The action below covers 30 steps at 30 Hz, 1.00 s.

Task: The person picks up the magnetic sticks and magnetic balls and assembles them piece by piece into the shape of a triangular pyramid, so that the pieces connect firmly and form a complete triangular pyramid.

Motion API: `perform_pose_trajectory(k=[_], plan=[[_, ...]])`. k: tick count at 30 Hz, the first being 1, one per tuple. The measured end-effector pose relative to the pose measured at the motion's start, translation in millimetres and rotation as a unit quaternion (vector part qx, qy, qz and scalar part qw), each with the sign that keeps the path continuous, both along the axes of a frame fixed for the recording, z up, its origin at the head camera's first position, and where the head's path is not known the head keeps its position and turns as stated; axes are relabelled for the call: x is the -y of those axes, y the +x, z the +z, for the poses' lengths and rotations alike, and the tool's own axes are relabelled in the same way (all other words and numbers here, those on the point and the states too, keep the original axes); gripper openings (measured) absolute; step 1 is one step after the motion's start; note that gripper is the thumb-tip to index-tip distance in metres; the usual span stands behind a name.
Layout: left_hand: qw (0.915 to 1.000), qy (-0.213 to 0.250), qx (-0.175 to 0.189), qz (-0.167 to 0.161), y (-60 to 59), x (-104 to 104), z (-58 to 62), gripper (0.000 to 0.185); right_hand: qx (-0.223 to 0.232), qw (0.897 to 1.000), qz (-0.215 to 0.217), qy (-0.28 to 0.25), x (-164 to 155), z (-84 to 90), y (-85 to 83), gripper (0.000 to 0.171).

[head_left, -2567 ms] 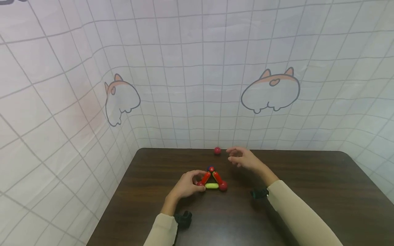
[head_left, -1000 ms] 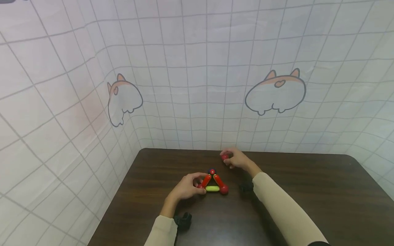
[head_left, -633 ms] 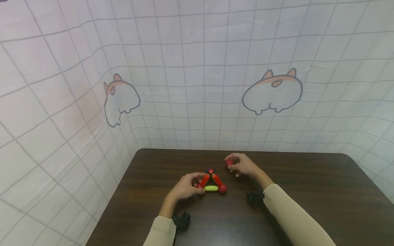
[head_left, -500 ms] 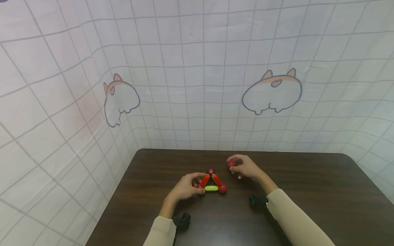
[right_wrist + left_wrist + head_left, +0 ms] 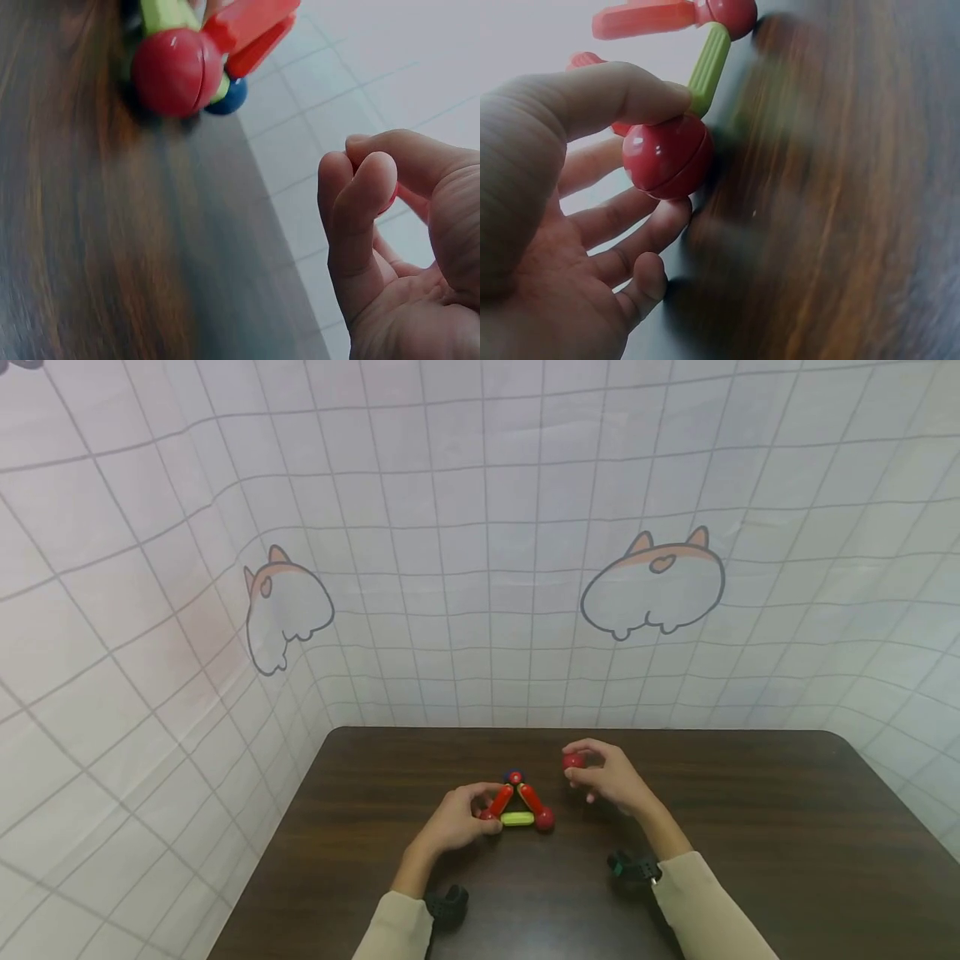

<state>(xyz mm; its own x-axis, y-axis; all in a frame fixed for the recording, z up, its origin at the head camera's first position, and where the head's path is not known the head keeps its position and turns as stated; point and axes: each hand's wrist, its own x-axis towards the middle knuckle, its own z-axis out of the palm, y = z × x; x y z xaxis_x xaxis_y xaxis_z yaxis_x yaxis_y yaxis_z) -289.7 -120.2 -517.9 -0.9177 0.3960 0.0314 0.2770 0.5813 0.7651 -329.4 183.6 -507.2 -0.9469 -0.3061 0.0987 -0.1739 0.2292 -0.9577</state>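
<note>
The dark wooden table [image 5: 750,827] lies bare across the right half of the head view and along the lower centre, giving open passage there. At centre, the small triangle of red and green rods with ball corners [image 5: 517,806] blocks the way, flanked closely by the left hand [image 5: 453,818] and right hand [image 5: 611,777].

No readable writing in any view.
The tiled backdrop [image 5: 480,527] carries only grid lines and two cartoon animal drawings [image 5: 652,581], without letters or numbers; the toy rods and balls [image 5: 517,802] and the dark table [image 5: 750,827] bear no label, brand or sign that can be made out.
</note>
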Motion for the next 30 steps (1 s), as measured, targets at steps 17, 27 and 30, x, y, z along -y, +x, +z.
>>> perform_pose_trajectory(k=[17, 27, 30], plan=[[0.9998, 0.011, -0.004, 0.014, 3.7, -9.2, -2.3, 0.053, -0.003, 0.999, 0.015, -0.032, 15.2, 9.6, 15.0, 0.039], [0.9999, 0.014, -0.001, 0.006, 3.8, -12.9, -4.0, 0.052, -0.03, 0.999, 0.031, 0.005, 29.6, 21.6, 27.7, 0.035], [0.9999, 0.011, -0.002, 0.006, 3.6, -12.6, -3.8, 0.052, -0.06, 0.997, 0.034, 0.02, 35.0, 23.2, 30.6, 0.034]])
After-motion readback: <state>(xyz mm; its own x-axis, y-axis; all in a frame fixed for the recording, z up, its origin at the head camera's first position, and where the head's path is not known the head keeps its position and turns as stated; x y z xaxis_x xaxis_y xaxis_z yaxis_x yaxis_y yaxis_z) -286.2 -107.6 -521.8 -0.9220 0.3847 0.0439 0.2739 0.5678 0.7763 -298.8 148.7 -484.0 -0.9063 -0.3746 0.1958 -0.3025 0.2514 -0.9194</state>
